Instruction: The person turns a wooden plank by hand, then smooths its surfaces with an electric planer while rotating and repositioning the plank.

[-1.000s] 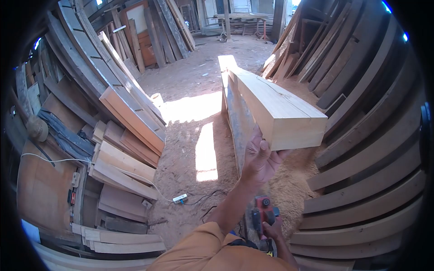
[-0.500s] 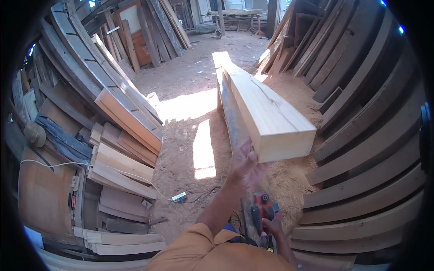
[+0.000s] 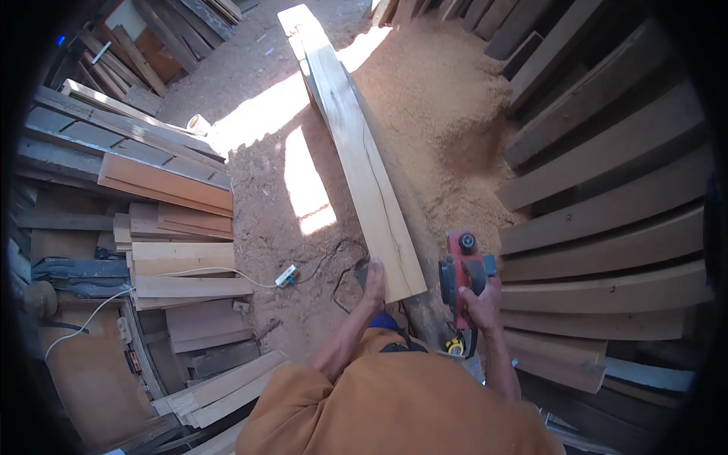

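Observation:
A long pale wooden beam (image 3: 356,163) with a dark crack along its top face stretches away from my body. My left hand (image 3: 374,285) grips the beam's left edge close to its near end, its fingers partly hidden by the wood. To the right of that end, my right hand (image 3: 483,302) is wrapped around the handle of a red and black electric planer (image 3: 459,262). The planer is upright beside the beam, apart from it, over a dusty board (image 3: 428,258).
A yellow tape measure (image 3: 455,346) lies near my waist. On the left floor are a white power strip (image 3: 286,275) with cords and stacked planks (image 3: 186,258). Long boards (image 3: 607,227) line the right side. Sawdust (image 3: 425,83) is heaped beyond the planer.
The beam's near end has come down and now lies lower, with my left hand at its left edge. The view has tilted downward. The planer stays in my right hand.

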`<state>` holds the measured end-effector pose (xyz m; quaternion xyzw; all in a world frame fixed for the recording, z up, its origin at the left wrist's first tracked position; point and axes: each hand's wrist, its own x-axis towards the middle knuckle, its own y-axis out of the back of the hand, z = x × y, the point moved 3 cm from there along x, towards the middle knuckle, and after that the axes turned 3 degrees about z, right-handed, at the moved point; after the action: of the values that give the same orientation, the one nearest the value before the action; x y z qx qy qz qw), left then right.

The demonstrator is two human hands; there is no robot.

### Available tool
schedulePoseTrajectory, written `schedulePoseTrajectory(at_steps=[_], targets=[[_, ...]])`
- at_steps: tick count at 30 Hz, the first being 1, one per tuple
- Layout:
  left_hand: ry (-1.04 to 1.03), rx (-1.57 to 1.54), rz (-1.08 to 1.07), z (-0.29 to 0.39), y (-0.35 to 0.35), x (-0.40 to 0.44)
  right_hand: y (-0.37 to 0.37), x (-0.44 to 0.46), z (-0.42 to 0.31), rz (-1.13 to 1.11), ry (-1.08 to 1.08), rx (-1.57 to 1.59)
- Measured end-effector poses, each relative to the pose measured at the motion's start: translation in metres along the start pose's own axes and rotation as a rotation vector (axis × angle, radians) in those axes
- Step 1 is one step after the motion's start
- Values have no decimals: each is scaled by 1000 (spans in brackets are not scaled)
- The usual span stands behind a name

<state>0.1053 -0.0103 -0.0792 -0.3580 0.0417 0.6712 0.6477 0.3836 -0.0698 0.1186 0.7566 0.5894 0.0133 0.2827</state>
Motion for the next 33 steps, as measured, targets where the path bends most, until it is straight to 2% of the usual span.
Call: schedulePoseTrajectory(at_steps=[3,6,9,12,15,18,20,21,23,26,28,29,32,33], targets=[[-29,550,-17,-28,24,28,-5,2,-18,-112,-116,47],[346,408,-105,-15,26,27,-24,1,-19,-194,-148,247],[419,277,26,10,12,6,-48,-7,-11,-279,-155,324],[424,-6,12,-6,26,5,-68,-22,-4,-360,-160,285],[445,-63,46,-42,57,14,-83,-47,32,-432,-90,179],[460,-102,193,-42,54,-6,-94,-75,42,-345,93,112],[554,84,183,-91,88,10,-108,-78,48,-204,252,115],[601,175,178,-114,102,10,-117,-70,51,-226,191,84],[487,483,-49,-136,100,-8,-134,-45,47,-268,73,23],[269,931,-388,-174,85,-36,-158,20,-12,-242,142,88],[232,1185,-572,-217,88,-54,-174,67,-52,-250,146,92],[279,1293,-644,-237,93,-49,-184,93,-70,-254,150,93],[555,1186,-771,-154,68,-45,-217,171,-113,-279,138,22],[522,1163,-742,-139,70,-36,-230,198,-125,-261,160,-4]])
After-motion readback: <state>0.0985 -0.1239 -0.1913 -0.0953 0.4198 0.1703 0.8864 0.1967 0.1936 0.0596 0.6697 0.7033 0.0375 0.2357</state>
